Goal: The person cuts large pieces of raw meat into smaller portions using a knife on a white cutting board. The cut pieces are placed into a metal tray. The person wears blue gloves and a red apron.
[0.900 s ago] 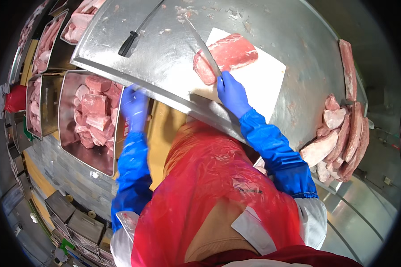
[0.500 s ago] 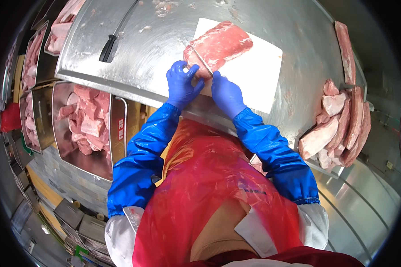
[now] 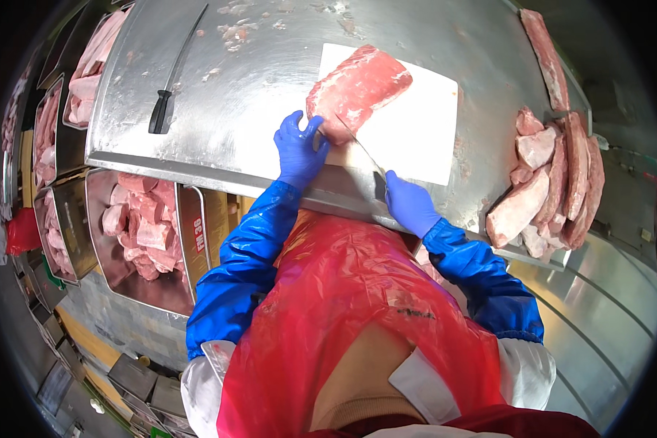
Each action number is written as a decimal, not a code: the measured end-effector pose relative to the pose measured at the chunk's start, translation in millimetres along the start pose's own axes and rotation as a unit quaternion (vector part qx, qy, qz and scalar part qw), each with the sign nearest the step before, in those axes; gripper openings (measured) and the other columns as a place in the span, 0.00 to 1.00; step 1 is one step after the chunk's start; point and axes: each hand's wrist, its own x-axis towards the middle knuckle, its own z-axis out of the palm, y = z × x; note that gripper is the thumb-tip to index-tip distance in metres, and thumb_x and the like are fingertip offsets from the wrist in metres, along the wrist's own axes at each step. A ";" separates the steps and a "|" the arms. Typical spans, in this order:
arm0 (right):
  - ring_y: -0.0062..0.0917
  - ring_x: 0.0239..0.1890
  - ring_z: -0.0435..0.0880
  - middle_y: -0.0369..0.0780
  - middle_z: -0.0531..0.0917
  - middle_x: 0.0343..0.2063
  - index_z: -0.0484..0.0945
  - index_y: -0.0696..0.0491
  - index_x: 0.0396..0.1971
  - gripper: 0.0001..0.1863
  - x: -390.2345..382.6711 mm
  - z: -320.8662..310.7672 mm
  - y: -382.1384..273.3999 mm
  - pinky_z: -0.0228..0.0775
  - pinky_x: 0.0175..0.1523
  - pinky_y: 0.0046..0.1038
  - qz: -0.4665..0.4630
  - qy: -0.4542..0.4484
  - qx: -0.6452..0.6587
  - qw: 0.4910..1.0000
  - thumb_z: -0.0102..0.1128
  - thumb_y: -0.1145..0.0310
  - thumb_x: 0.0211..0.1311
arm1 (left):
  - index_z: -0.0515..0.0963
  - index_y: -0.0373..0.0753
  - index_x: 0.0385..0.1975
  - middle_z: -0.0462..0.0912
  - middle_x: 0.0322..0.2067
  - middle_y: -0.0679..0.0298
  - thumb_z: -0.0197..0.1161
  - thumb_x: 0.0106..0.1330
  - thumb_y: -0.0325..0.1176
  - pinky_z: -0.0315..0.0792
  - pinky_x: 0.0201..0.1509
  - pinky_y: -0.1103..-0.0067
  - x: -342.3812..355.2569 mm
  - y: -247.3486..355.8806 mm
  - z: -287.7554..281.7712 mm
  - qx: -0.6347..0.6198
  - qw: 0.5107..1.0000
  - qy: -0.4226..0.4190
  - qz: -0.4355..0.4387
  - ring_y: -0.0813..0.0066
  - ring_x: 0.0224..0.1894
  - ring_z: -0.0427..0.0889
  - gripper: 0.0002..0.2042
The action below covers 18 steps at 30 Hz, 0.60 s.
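Observation:
A large slab of raw pink meat [image 3: 358, 89] lies tilted on a white cutting board [image 3: 416, 131] on the steel table [image 3: 255, 95]. My left hand [image 3: 299, 146], in a blue glove, presses on the slab's near end with fingers spread. My right hand [image 3: 410, 203], also blue-gloved, grips the handle of a knife [image 3: 361, 146]. Its thin blade runs up and left, with the tip at the slab's near end beside my left hand.
A second, dark-handled knife [image 3: 169, 86] lies on the table's far left. Several meat slabs [image 3: 547, 182] are piled at the table's right edge. Steel trays of cut meat chunks [image 3: 142, 226] sit below the table on my left, with more trays [image 3: 87, 80] beyond.
My left hand came up from the tray side onto the slab. My right hand slid back toward the table's near edge, and the blade now meets the slab's near end.

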 end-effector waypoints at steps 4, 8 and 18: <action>0.49 0.23 0.80 0.50 0.80 0.21 0.69 0.56 0.40 0.09 -12.2 -28.5 -4.9 0.71 0.27 0.46 0.008 0.030 0.027 0.999 0.52 0.68 0.65 | 0.76 0.43 0.50 0.73 0.50 0.53 0.70 0.53 0.40 0.70 0.51 0.62 6.7 -4.8 -0.6 -0.179 0.969 -0.035 -0.169 0.54 0.49 0.74 0.23; 0.48 0.21 0.79 0.50 0.79 0.22 0.69 0.55 0.35 0.09 -5.2 -64.7 -20.1 0.71 0.24 0.44 0.023 0.207 0.116 0.971 0.51 0.65 0.68 | 0.65 0.39 0.59 0.70 0.52 0.45 0.72 0.52 0.47 0.74 0.52 0.63 15.8 15.1 15.6 -0.195 0.945 -0.058 -0.256 0.48 0.49 0.77 0.36; 0.50 0.32 0.80 0.53 0.80 0.30 0.69 0.56 0.39 0.08 61.9 -16.8 -18.5 0.72 0.36 0.45 -0.017 0.163 0.194 0.967 0.51 0.69 0.65 | 0.58 0.37 0.54 0.76 0.39 0.54 0.68 0.53 0.32 0.76 0.27 0.79 44.5 5.7 5.7 -0.458 0.773 -0.071 -0.433 0.73 0.31 0.79 0.31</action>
